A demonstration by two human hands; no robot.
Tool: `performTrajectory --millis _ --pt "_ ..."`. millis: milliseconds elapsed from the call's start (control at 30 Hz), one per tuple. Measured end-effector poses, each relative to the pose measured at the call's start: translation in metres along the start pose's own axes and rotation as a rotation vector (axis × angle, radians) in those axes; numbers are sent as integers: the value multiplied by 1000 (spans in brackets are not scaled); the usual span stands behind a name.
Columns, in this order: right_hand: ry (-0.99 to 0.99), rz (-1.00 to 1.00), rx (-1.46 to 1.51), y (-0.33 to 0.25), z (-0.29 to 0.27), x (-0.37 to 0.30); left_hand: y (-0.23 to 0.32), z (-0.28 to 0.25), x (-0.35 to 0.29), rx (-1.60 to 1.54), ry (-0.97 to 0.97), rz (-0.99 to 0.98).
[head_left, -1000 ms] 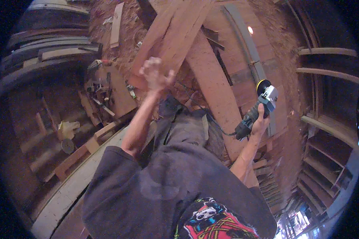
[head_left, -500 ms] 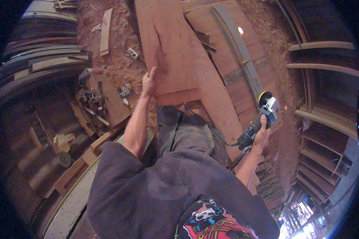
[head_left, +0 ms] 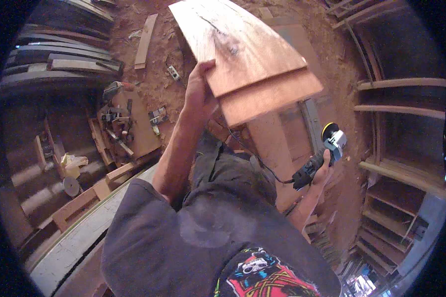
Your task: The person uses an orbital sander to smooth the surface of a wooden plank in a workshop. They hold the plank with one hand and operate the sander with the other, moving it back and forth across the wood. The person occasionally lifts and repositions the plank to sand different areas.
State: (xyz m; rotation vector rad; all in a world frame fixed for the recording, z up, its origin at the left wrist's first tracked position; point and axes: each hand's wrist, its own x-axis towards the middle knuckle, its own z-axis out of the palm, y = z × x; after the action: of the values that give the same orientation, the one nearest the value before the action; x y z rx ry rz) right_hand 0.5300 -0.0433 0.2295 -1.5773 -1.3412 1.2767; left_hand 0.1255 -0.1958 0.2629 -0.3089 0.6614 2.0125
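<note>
My left hand (head_left: 201, 88) is closed on the near left corner of a wide wooden board (head_left: 262, 54), thumb on top and fingers hidden beneath. The board is tilted up off the bench, with a dark crack and a knot on its face; its near end has a stepped lower ledge (head_left: 272, 96). On the right, my right hand (head_left: 323, 171) is wrapped round the body of an angle grinder (head_left: 309, 167) fitted with a yellow-rimmed round pad (head_left: 329, 131). The tool is held apart from the board, and a dark cord (head_left: 267, 173) runs from its rear end.
Below the board lie more planks and a long dark bar (head_left: 312, 123). A small bench with tools (head_left: 141, 123) stands at the left, near stacked timber (head_left: 69, 64). Wooden shelving (head_left: 401, 109) lines the right side. Reddish dust covers the floor, where a loose plank (head_left: 146, 42) lies.
My left hand has raised the board's near end off the planks and swung it to the right, toward me. The grinder stays in my right hand, nearly in the same place.
</note>
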Motion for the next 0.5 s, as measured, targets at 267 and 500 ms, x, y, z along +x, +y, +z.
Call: performTrajectory --millis 267,500 --pt "-5 -22 -2 -26 16 -25 33 92 16 -40 -134 118" --pt "79 -24 51 -15 21 -20 29 107 81 -52 -191 47"
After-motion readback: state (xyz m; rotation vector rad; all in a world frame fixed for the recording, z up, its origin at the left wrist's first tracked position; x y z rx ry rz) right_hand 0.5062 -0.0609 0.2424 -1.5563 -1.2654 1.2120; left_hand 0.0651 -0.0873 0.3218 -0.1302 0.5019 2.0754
